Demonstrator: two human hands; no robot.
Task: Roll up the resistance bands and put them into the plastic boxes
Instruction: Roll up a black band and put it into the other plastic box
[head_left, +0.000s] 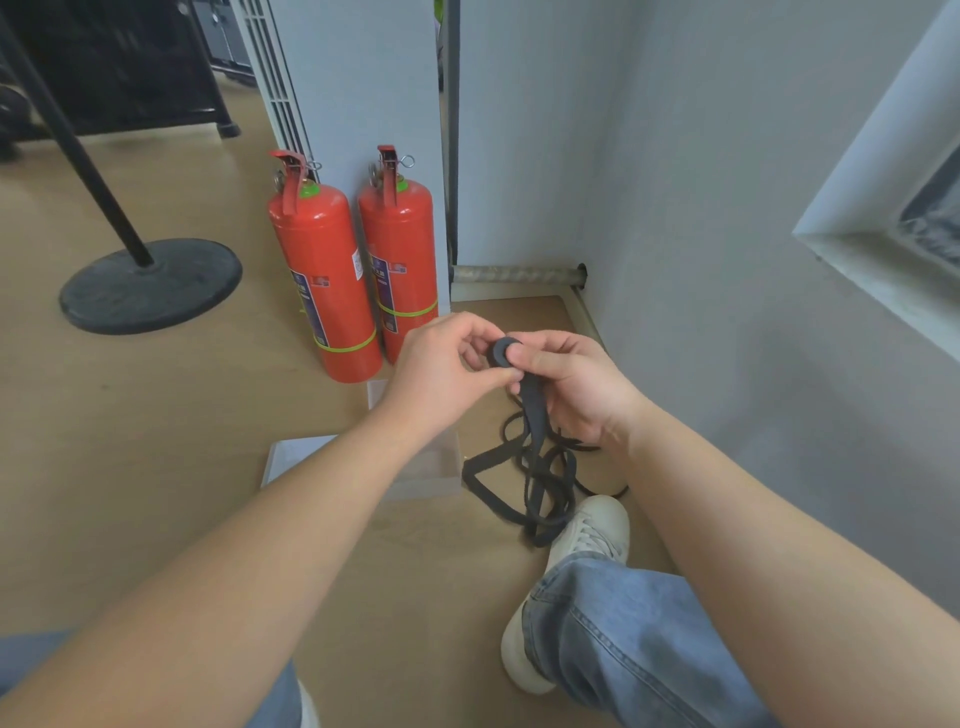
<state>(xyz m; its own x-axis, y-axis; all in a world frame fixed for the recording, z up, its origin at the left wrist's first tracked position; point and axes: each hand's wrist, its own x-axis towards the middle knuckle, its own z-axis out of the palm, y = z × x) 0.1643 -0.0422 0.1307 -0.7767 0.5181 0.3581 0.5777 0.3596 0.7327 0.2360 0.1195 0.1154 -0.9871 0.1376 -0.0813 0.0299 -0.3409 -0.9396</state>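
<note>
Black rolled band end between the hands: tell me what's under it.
Its loose black strap hangs into a tangled heap on the wooden floor, beside a white shoe. The right hand covers part of the heap.

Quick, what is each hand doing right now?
Left hand: closed, pinching the rolled end of the black band.
Right hand: closed on the same band, thumb on the roll.
</note>
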